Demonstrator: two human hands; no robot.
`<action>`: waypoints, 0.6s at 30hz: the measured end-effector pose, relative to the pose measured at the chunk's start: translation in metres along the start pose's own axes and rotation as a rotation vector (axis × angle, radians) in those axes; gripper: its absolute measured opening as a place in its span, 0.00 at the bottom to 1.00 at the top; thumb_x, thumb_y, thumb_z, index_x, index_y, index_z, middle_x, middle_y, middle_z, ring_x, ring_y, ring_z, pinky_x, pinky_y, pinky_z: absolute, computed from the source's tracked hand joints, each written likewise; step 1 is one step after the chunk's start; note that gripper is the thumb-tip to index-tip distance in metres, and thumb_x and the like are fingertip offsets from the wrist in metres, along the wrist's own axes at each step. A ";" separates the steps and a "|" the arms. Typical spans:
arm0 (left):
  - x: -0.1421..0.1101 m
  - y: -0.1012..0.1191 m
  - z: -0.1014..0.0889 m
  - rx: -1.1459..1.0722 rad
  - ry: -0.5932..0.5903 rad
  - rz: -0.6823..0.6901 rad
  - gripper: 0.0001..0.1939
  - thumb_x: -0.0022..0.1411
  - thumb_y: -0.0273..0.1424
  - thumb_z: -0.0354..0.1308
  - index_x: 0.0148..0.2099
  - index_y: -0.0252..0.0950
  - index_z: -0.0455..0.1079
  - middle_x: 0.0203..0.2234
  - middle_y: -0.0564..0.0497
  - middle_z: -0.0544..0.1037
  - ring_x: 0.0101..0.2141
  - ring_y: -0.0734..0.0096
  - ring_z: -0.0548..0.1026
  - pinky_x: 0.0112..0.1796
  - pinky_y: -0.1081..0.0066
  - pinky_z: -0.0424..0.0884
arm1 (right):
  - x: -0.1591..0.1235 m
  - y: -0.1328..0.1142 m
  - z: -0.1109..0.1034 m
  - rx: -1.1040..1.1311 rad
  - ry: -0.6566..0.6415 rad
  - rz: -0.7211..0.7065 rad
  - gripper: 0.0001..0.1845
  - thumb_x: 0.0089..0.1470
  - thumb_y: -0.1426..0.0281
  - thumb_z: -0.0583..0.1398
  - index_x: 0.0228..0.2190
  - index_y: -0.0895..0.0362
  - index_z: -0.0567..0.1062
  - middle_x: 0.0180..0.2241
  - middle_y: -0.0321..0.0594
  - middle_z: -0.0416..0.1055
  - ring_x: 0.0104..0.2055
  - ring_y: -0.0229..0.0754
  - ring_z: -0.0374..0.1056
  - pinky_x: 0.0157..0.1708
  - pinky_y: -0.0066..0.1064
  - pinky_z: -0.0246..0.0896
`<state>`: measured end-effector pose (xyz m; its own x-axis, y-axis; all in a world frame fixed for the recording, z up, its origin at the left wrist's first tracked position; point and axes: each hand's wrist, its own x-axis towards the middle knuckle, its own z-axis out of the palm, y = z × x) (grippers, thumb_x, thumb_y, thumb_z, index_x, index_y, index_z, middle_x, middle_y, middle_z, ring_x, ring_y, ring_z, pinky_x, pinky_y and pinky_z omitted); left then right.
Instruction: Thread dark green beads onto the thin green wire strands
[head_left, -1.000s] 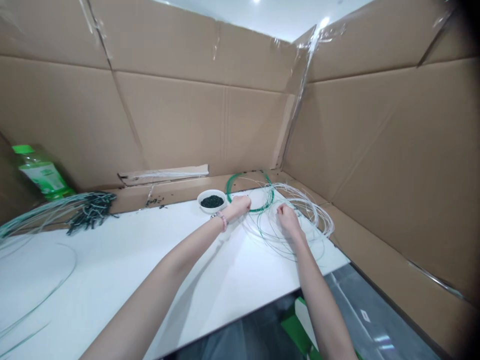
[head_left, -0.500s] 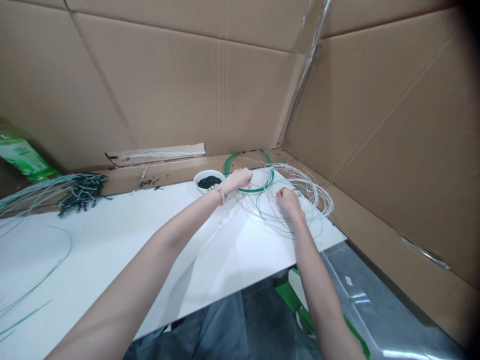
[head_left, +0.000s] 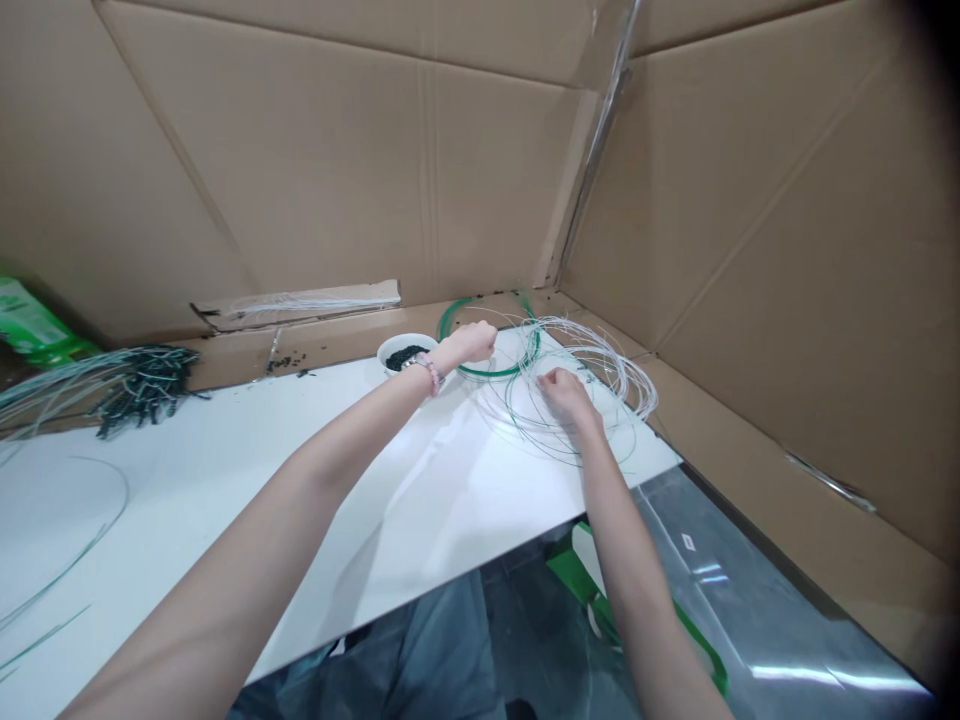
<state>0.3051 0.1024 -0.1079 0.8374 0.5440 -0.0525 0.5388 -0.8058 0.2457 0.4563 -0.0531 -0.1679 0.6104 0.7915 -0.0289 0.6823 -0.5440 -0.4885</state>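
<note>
My left hand [head_left: 472, 342], with a bracelet at its wrist, is closed over the near part of a green wire coil [head_left: 487, 374]. To its right, my right hand [head_left: 566, 393] is closed in a pinch, fingertips pointing left, amid loose thin green and white strands [head_left: 540, 440]. Whatever either hand holds is too fine or too hidden to make out. Just left of my left hand, a white bowl [head_left: 385, 352] holds small dark beads [head_left: 406, 356]. Beyond my right hand lies a bundle of looped white strands [head_left: 630, 375].
Cardboard walls [head_left: 322, 160] close off the back and right of the white table [head_left: 420, 500]. At the left lie strands with dark beaded ends [head_left: 150, 385] and a green-labelled package [head_left: 37, 325]. Dark bits [head_left: 289, 360] are scattered behind the table. A green and white object [head_left: 574, 565] sits below its edge.
The whole view has shifted slightly. My right hand has turned a little, and its fingertips now reach further left toward the green coil. My left hand stays closed in nearly the same place.
</note>
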 end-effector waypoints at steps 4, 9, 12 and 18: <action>0.001 0.000 -0.009 -0.207 -0.019 -0.030 0.18 0.63 0.37 0.54 0.51 0.32 0.65 0.47 0.45 0.71 0.45 0.62 0.72 0.44 0.59 0.71 | -0.002 -0.002 0.005 0.101 -0.001 0.026 0.16 0.58 0.64 0.57 0.46 0.59 0.70 0.47 0.44 0.68 0.46 0.43 0.67 0.45 0.41 0.65; -0.008 0.002 -0.037 -0.507 -0.120 -0.018 0.13 0.63 0.36 0.53 0.42 0.30 0.68 0.34 0.49 0.73 0.31 0.75 0.72 0.32 0.70 0.72 | -0.001 -0.001 -0.005 0.354 -0.002 0.063 0.16 0.58 0.64 0.57 0.45 0.59 0.70 0.46 0.43 0.68 0.44 0.42 0.68 0.43 0.40 0.67; -0.016 0.006 -0.057 -0.668 -0.079 0.028 0.13 0.64 0.30 0.49 0.27 0.32 0.64 0.17 0.55 0.62 0.17 0.82 0.58 0.19 0.77 0.58 | 0.000 -0.005 -0.022 0.568 -0.025 0.084 0.16 0.59 0.64 0.56 0.46 0.60 0.69 0.44 0.43 0.69 0.42 0.40 0.68 0.40 0.38 0.68; -0.012 0.032 -0.072 -0.824 0.200 0.111 0.10 0.61 0.27 0.44 0.29 0.35 0.62 0.15 0.59 0.52 0.15 0.82 0.49 0.19 0.76 0.49 | 0.000 -0.044 -0.048 0.974 -0.171 0.086 0.17 0.59 0.62 0.55 0.45 0.60 0.69 0.43 0.43 0.69 0.40 0.39 0.69 0.38 0.36 0.68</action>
<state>0.3058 0.0873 -0.0300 0.8076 0.5658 0.1664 0.1515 -0.4717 0.8686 0.4452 -0.0425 -0.1048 0.5239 0.8312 -0.1860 -0.0369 -0.1960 -0.9799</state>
